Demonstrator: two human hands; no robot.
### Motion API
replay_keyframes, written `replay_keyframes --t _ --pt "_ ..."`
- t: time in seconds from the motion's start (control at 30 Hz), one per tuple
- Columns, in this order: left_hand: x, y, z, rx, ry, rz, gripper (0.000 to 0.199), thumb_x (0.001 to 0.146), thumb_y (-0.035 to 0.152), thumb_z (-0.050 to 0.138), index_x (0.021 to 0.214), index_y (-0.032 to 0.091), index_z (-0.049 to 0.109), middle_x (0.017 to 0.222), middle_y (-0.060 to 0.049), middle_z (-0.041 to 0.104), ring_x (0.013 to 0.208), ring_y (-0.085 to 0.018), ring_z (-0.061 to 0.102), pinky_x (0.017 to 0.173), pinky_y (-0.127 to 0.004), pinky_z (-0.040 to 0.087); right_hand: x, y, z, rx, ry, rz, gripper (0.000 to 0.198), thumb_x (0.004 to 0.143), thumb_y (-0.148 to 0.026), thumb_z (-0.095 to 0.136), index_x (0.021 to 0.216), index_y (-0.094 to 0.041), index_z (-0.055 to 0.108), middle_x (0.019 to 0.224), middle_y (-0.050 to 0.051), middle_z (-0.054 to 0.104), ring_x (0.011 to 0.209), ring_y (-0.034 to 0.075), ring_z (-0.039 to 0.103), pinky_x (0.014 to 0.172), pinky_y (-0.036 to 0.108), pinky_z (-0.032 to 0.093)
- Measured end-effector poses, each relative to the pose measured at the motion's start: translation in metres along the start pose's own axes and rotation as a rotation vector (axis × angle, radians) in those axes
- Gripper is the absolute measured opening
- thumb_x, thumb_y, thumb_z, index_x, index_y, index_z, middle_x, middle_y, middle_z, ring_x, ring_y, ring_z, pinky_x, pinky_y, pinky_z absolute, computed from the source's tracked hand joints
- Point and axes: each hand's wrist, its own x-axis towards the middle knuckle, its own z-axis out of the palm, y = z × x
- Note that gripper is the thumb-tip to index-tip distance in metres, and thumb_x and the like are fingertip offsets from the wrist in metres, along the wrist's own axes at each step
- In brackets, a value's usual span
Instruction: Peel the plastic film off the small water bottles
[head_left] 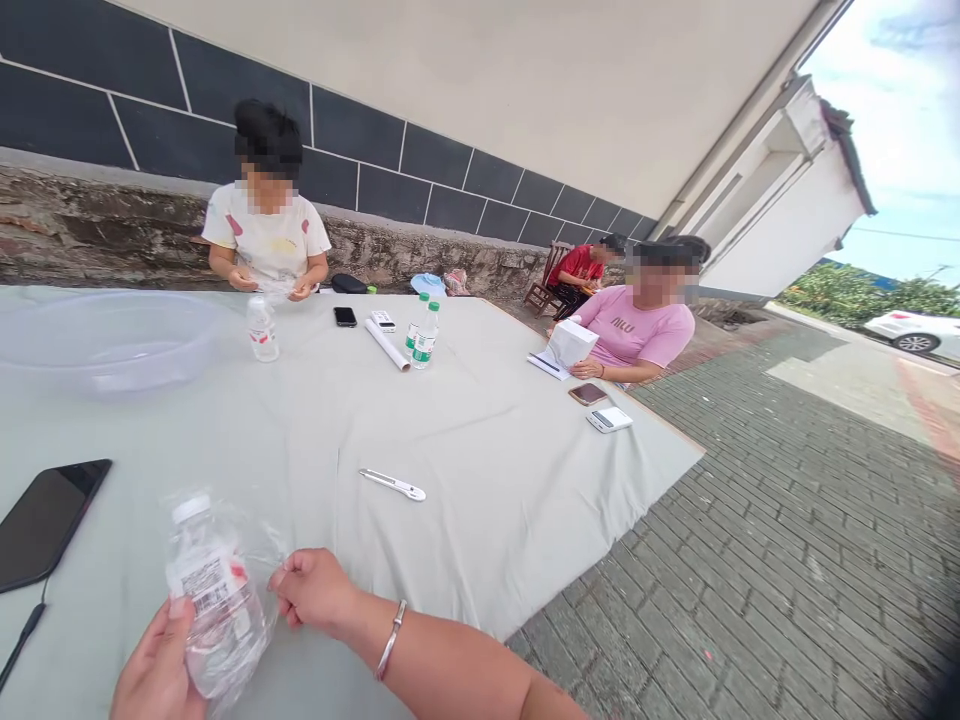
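A clear plastic bottle with a white cap and a printed label leans in my left hand, whose thumb presses on its lower side. Thin clear plastic film wraps loosely round the bottle and stands out to its right. My right hand, with a silver bangle on the wrist, pinches the edge of that film. Beyond my hands, a white utility knife lies on the cloth-covered table. Left of the bottle is a black phone with a cable.
A clear plastic basin stands at the left. Further back are another white-capped bottle, a white roll, two green-capped bottles and a phone. Two people sit at the table's far sides; a phone and white device lie right.
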Motion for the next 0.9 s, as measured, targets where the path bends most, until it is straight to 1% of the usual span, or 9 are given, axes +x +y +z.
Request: replay_keyframes --t 0.07,0.13,0.2,0.3,0.43,0.57,0.7,0.8,0.9 --pt "0.001 0.003 0.002 -0.022 0.062 0.017 0.049 0.073 0.055 0.063 0.113 0.026 0.062 0.091 0.0 0.071 0.074 -0.017 0.066 0.06 -0.024 0.054 -0.006 -0.013 -0.003 -0.042 0.008 0.046 0.016 0.073 -0.03 0.064 0.063 -0.021 0.055 0.048 -0.007 0.047 0.036 0.007 0.038 0.04 0.021 0.034" --pt "-0.002 0.008 0.008 -0.07 0.074 0.045 0.04 0.082 0.048 0.056 0.113 0.024 0.062 0.091 -0.001 0.071 0.076 -0.017 0.066 0.062 -0.025 0.054 -0.013 -0.029 -0.01 -0.156 -0.048 0.016 0.014 0.075 -0.028 0.061 0.065 -0.02 0.056 0.048 -0.007 0.047 0.04 0.007 0.038 0.043 0.021 0.034" --pt "-0.007 0.014 0.014 -0.168 -0.014 0.048 0.039 0.085 0.045 0.051 0.114 0.021 0.062 0.093 -0.004 0.071 0.08 -0.018 0.066 0.068 -0.027 0.054 -0.013 -0.043 -0.02 -0.393 0.018 -0.164 0.011 0.077 -0.025 0.059 0.067 -0.019 0.058 0.05 -0.006 0.048 0.046 0.008 0.041 0.048 0.021 0.032" --pt "-0.007 0.02 0.02 -0.37 -0.252 -0.026 0.048 0.087 0.05 0.044 0.118 0.017 0.06 0.103 -0.01 0.069 0.092 -0.024 0.065 0.083 -0.036 0.051 -0.004 -0.054 -0.035 -0.422 -0.034 -0.222 0.013 0.076 -0.024 0.059 0.065 -0.018 0.056 0.053 -0.005 0.049 0.051 0.008 0.042 0.05 0.021 0.031" --pt "-0.005 0.019 0.02 -0.511 -0.398 -0.105 0.061 0.085 0.061 0.039 0.116 0.013 0.062 0.103 -0.015 0.069 0.096 -0.027 0.065 0.086 -0.039 0.05 -0.003 -0.055 -0.046 -0.215 -0.131 -0.125 0.02 0.075 -0.034 0.061 0.066 -0.018 0.054 0.051 -0.006 0.047 0.046 0.007 0.038 0.048 0.02 0.033" --pt "0.001 0.015 0.019 -0.629 -0.428 -0.117 0.053 0.084 0.06 0.042 0.112 0.019 0.063 0.107 -0.012 0.068 0.105 -0.025 0.062 0.092 -0.039 0.048 -0.012 -0.052 -0.055 -0.061 -0.201 -0.04 0.025 0.072 -0.04 0.064 0.067 -0.018 0.054 0.049 -0.007 0.046 0.044 0.006 0.036 0.047 0.019 0.034" --pt "0.012 0.009 0.018 -0.656 -0.458 -0.134 0.053 0.079 0.063 0.045 0.111 0.024 0.062 0.125 -0.012 0.059 0.128 -0.03 0.044 0.104 -0.05 0.036 -0.004 -0.044 -0.055 -0.2 -0.069 -0.074 0.021 0.074 -0.034 0.061 0.065 -0.018 0.052 0.049 -0.007 0.048 0.043 0.006 0.038 0.046 0.02 0.033" --pt "0.017 0.007 0.017 -0.638 -0.464 -0.129 0.054 0.077 0.065 0.044 0.108 0.025 0.063 0.129 -0.013 0.056 0.133 -0.031 0.036 0.106 -0.054 0.03 0.003 -0.036 -0.052 -0.411 0.021 -0.123 0.014 0.073 -0.026 0.061 0.065 -0.018 0.054 0.05 -0.006 0.049 0.045 0.007 0.041 0.046 0.02 0.033" --pt "0.018 0.01 0.015 -0.629 -0.513 -0.071 0.058 0.077 0.068 0.04 0.104 0.022 0.063 0.131 -0.015 0.054 0.134 -0.03 0.034 0.106 -0.054 0.029 0.001 -0.035 -0.055 -0.461 -0.029 -0.11 0.009 0.073 -0.025 0.059 0.068 -0.018 0.056 0.052 -0.005 0.05 0.046 0.008 0.043 0.047 0.021 0.035"
